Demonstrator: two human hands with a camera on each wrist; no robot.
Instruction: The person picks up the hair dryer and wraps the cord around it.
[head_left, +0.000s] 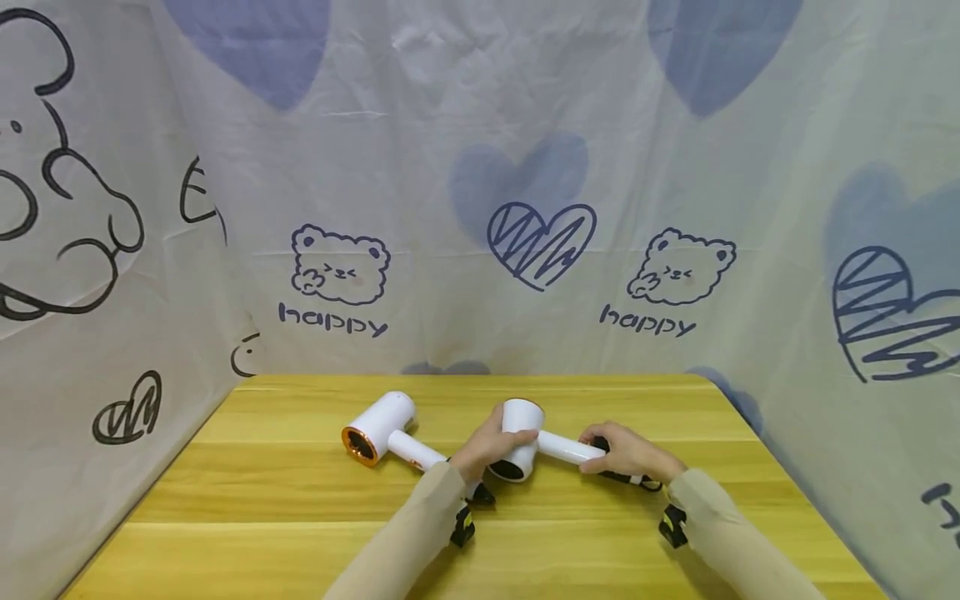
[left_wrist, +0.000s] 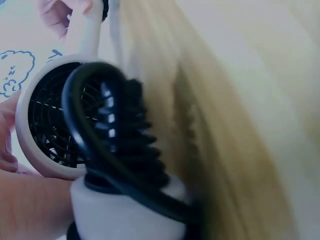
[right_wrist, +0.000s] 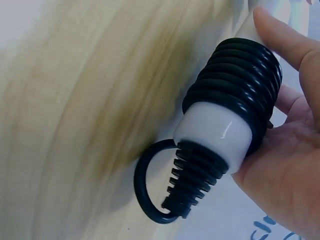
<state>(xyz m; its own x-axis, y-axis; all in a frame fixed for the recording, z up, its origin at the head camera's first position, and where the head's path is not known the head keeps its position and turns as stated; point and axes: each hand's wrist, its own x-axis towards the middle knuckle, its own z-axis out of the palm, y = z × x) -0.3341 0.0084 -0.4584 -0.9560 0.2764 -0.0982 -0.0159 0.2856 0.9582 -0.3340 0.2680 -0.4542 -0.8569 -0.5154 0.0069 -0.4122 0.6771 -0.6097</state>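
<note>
Both hands are on one white hair dryer, its head toward the left and its handle toward the right. My left hand grips the round head, thumb across its front; the dark grille shows beside that hand in the left wrist view. Around the handle's lower part, my right hand curls its fingers. Black cord is wound about that handle near its end. A second white hair dryer, with an orange-gold rim, lies to the left, its handle passing under my left wrist.
A wooden table lies beneath the dryers. Patterned cloth hangs behind it and at both sides. Close before the left wrist camera is the second dryer's handle end, with a ribbed black cord sleeve and a cord loop.
</note>
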